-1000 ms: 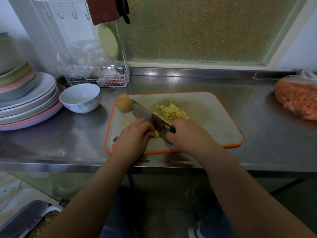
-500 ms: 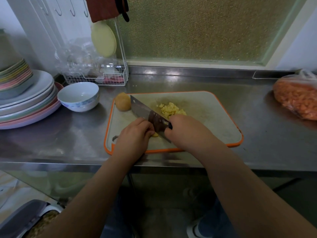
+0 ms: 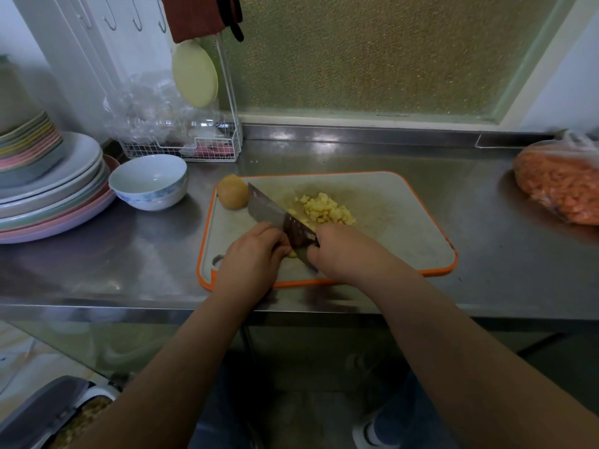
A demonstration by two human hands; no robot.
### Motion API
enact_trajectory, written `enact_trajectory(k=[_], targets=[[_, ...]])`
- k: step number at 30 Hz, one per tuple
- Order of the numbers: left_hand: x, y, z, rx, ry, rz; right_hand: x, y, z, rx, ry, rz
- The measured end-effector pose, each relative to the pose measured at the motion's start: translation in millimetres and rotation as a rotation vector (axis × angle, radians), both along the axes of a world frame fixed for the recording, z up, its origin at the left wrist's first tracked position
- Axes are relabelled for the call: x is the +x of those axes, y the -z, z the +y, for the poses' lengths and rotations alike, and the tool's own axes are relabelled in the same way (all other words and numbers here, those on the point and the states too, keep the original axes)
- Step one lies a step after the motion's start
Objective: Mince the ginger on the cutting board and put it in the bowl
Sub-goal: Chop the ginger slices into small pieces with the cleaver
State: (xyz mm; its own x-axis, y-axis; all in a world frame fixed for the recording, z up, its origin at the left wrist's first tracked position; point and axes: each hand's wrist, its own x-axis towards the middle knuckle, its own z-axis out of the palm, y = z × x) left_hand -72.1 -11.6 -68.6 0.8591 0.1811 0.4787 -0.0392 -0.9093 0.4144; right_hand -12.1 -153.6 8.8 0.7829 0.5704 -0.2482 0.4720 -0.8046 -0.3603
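Observation:
A grey cutting board with an orange rim lies on the steel counter. On it sits a pile of minced yellow ginger, and a round uncut ginger piece rests at its far left corner. My right hand grips the handle of a cleaver whose blade points toward the far left. With curled fingers, my left hand holds a small ginger piece against the blade; most of that piece is hidden. The white bowl stands empty left of the board.
Stacked plates fill the left of the counter. A wire rack with clear plastic stands behind the bowl. A bag of orange food lies at the right. The counter's front edge runs just below the board.
The cleaver and both hands stay at the near side of the board, shifting only slightly. The camera view has tilted a little.

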Motion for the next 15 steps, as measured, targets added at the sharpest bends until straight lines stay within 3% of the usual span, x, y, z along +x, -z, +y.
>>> enact_trajectory(k=[6, 15], targets=[[-2, -1, 0, -0.005, -0.017, 0.005, -1, -7, -10, 0.081, 0.011, 0.002], [-3, 0, 0, 0.001, -0.014, -0.003, -11, -12, 0, -0.006, 0.001, -0.028]])
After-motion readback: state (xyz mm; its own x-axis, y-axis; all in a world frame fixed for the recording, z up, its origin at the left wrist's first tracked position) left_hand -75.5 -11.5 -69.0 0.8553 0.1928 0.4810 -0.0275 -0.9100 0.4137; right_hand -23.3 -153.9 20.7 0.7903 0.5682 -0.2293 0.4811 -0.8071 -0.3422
